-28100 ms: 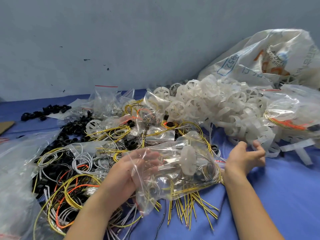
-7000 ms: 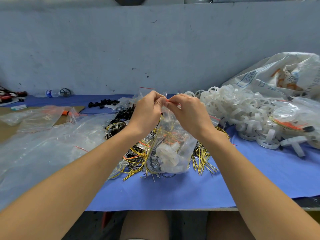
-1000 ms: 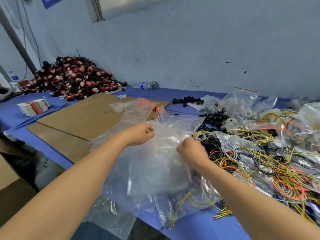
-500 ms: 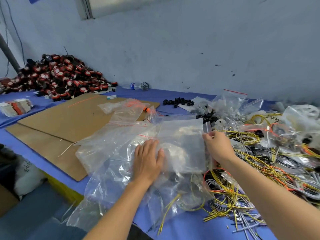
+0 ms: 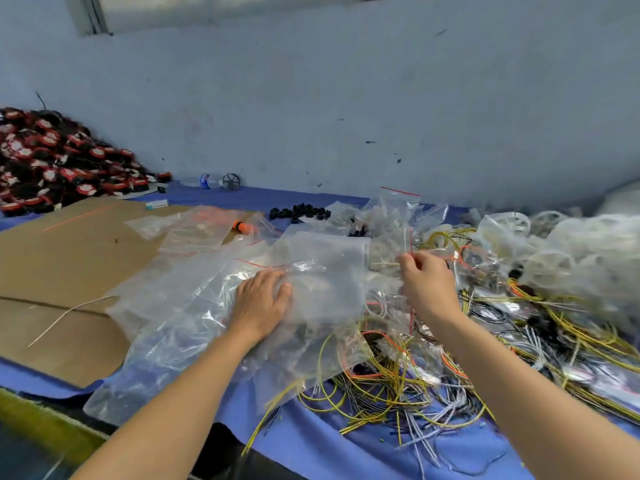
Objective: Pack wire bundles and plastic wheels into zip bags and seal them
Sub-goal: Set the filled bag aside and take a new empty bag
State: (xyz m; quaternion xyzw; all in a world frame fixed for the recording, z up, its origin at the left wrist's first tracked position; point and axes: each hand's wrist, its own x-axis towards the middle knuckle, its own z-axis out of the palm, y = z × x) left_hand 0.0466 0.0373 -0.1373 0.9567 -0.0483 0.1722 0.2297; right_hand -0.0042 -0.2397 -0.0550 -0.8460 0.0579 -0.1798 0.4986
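My left hand (image 5: 263, 301) lies flat, fingers straight, on a loose stack of empty clear zip bags (image 5: 194, 306) at the table's middle. My right hand (image 5: 424, 282) is raised just right of the stack and pinches one empty zip bag (image 5: 408, 244) by its red-lined edge, the bag hanging edge-on and blurred. Yellow, orange, white and black wire bundles (image 5: 398, 368) spread under and to the right of both hands. White plastic wheels (image 5: 554, 251) are heaped at the far right, some inside filled bags.
A brown cardboard sheet (image 5: 59, 271) covers the blue table at left. A heap of red-and-black parts (image 5: 52, 161) stands at the back left, small black rings (image 5: 299, 213) at the back middle. The table's front edge (image 5: 45, 414) runs at lower left.
My right hand has drawn one zip bag off the stack and lifted it to the right. My left hand stays flat on the stack. The view has swung right.
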